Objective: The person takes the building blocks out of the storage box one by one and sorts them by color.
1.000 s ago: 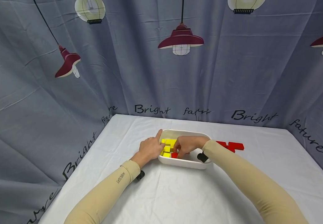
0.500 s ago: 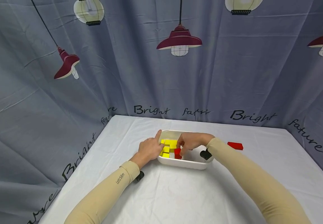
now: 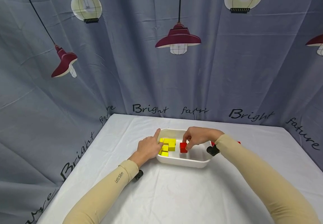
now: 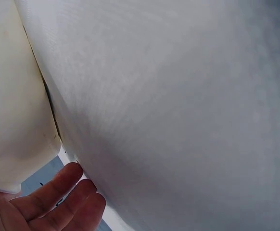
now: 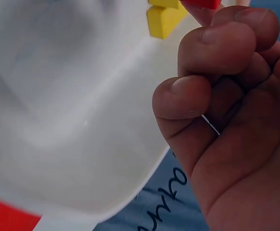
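Note:
A white tub (image 3: 195, 163) stands on the table, with several yellow blocks (image 3: 168, 143) grouped at its left end. My left hand (image 3: 148, 147) holds the tub's left end, its thumb over the rim and index finger stretched along it. In the left wrist view, the other fingers (image 4: 65, 180) lie loosely bent outside the tub wall. My right hand (image 3: 199, 136) is over the tub and pinches a red block (image 3: 183, 147) between thumb and fingers. Only a corner of that red block (image 5: 205, 4) shows in the right wrist view, above the curled fingers.
More red blocks (image 3: 212, 143) lie outside the tub on the right, mostly hidden by my right forearm; a red patch (image 5: 7, 216) shows beyond the rim in the right wrist view. White cloth (image 3: 172, 193) covers the table. A grey curtain (image 3: 139, 77) hangs behind.
My right hand has moved right and away from me, carrying the red block from beside the yellow blocks towards the tub's middle. My left hand stays at the tub's left end.

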Demonstrator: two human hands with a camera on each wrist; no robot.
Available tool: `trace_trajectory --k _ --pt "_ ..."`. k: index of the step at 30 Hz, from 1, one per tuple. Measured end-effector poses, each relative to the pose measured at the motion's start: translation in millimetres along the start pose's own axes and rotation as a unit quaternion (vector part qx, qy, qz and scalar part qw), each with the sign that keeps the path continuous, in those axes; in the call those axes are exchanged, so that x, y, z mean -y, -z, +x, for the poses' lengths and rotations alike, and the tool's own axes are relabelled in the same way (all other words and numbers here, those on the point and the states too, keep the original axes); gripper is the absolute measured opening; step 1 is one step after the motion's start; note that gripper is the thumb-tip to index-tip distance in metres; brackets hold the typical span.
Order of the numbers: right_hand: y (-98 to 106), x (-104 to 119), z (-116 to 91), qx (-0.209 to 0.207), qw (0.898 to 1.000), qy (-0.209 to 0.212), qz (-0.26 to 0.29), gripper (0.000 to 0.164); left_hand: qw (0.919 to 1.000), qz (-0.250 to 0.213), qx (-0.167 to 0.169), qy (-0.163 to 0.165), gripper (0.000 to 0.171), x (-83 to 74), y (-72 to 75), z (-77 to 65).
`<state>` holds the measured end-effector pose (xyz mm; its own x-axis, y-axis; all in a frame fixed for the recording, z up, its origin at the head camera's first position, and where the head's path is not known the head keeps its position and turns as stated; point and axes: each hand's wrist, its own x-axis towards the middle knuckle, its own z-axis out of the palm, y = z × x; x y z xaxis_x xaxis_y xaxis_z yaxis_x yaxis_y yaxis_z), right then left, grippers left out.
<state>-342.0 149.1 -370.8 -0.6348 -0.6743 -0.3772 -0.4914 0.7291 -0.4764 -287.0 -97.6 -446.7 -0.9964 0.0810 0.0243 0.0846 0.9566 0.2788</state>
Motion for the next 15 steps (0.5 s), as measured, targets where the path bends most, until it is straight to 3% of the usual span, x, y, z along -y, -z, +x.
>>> trace_trajectory --k 15 --pt "18.6 -17.9 -31.2 -0.035 0.999 -0.028 -0.002 0.020 0.9999 0.005 0.010 0.000 0.072 -0.4 2.3 -0.4"
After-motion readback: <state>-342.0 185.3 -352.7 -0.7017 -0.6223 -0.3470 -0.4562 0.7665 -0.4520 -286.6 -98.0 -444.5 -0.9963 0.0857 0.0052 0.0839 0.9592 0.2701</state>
